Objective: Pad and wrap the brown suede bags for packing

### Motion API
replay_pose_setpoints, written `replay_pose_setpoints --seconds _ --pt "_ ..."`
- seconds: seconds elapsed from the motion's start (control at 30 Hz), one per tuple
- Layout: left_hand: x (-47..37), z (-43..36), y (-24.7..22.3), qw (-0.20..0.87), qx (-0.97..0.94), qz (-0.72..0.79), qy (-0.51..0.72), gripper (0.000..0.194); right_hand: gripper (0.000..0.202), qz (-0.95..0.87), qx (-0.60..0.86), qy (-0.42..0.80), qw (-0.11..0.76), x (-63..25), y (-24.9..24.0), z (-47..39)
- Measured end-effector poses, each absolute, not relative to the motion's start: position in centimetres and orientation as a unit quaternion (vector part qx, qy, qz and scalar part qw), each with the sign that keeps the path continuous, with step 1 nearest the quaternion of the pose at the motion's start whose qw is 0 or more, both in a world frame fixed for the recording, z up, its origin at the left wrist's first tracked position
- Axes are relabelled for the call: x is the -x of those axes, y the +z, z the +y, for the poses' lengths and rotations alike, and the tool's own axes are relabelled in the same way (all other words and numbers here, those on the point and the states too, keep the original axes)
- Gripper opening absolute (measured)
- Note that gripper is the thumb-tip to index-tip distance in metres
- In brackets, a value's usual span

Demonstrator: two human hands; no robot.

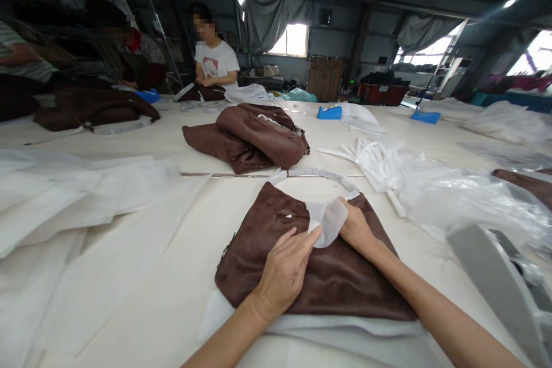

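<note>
A brown leather handbag [345, 282] lies flat before me, its handle [319, 173] wrapped in white material and arching away at the top. Over its upper middle sits a small translucent white sheet [331, 224]. My left hand [287, 270] rests on the bag with fingers stretched out, the fingertips at the sheet's lower left edge. At the sheet's right edge, my right hand [356, 224] is closed with the fingers bent, and the sheet runs into its grip. A short zip opening [290, 216] shows left of the sheet. White sheeting [345, 325] lies under the bag.
More brown bags [263, 138] lie stacked beyond mine. White sheets [86, 195] spread at the left. White foam tubes [377, 164] and clear plastic bags [466, 184] lie at the right, near a grey tape dispenser [495, 282]. A co-worker [215, 63] stands across the table.
</note>
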State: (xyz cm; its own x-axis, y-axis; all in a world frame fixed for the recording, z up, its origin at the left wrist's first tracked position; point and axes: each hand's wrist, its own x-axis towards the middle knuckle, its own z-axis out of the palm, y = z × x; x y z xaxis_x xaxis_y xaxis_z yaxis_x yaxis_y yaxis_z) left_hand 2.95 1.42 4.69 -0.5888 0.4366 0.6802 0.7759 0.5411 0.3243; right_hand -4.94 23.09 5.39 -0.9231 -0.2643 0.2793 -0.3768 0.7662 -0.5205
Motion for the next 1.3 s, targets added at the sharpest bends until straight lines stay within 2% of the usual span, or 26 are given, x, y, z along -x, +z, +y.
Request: replay_pose_setpoints --seconds 0.07,0.13,0.2,0.27,0.4,0.53,0.67,0.73,0.83,0.9,1.03,1.17,1.23,1.3 --pt "-3.0 1.4 4.7 0.276 0.363 -0.833 -0.314 0.055 0.029 -0.94 -0.128 0.287 0.132 5.1 5.8 23.1" --pt "-3.1 1.4 4.7 0.271 0.37 -0.832 -0.312 0.055 0.04 -0.935 -0.153 0.245 0.205 5.1 6.4 23.0" --pt "-3.2 1.5 4.6 0.263 0.369 -0.833 -0.319 0.054 0.036 -0.911 -0.242 0.195 0.27 5.1 7.0 23.0" --pt "-3.4 1.6 4.5 0.258 0.344 -0.834 -0.347 0.054 0.03 -0.884 -0.336 0.168 0.278 4.7 7.4 23.1" --pt "-3.6 1.8 4.3 0.269 0.235 -0.829 -0.431 0.05 0.042 -0.862 -0.435 0.205 0.162 2.4 7.4 23.8" --pt "-3.3 2.0 4.3 0.303 0.218 -0.813 -0.447 0.041 0.057 -0.876 -0.419 0.23 0.068 -0.8 7.4 24.4" --pt "-3.2 1.8 4.7 0.312 0.219 -0.798 -0.467 0.037 0.078 -0.883 -0.429 0.192 0.014 -2.4 7.3 24.2" --pt "-3.3 1.6 5.0 0.295 0.245 -0.789 -0.48 0.033 0.079 -0.882 -0.437 0.176 -0.009 -2.5 7.0 24.1" --pt "-3.6 1.3 5.6 0.233 0.316 -0.776 -0.494 0.029 0.065 -0.88 -0.445 0.165 -0.026 -2.3 6.6 24.2" --pt "-4.1 1.1 5.9 0.168 0.371 -0.793 -0.453 0.029 0.055 -0.88 -0.449 0.153 -0.027 -2.3 6.4 24.4" --pt "-5.6 0.4 6.0 0.054 0.46 -0.855 -0.234 0.047 0.05 -0.885 -0.451 0.117 -0.016 -2.6 6.3 24.2" --pt "-6.7 -0.3 5.4 0.042 0.484 -0.87 -0.086 0.086 0.059 -0.887 -0.451 0.096 -0.018 -2.4 6.5 24.2" --pt "-6.8 -0.4 5.3 0.047 0.496 -0.866 -0.055 0.093 0.062 -0.891 -0.441 0.104 -0.029 -2.5 6.9 24.7" --pt "-6.7 -0.4 5.2 0.05 0.504 -0.862 -0.038 0.092 0.064 -0.898 -0.421 0.126 -0.027 -3.7 7.5 25.5"
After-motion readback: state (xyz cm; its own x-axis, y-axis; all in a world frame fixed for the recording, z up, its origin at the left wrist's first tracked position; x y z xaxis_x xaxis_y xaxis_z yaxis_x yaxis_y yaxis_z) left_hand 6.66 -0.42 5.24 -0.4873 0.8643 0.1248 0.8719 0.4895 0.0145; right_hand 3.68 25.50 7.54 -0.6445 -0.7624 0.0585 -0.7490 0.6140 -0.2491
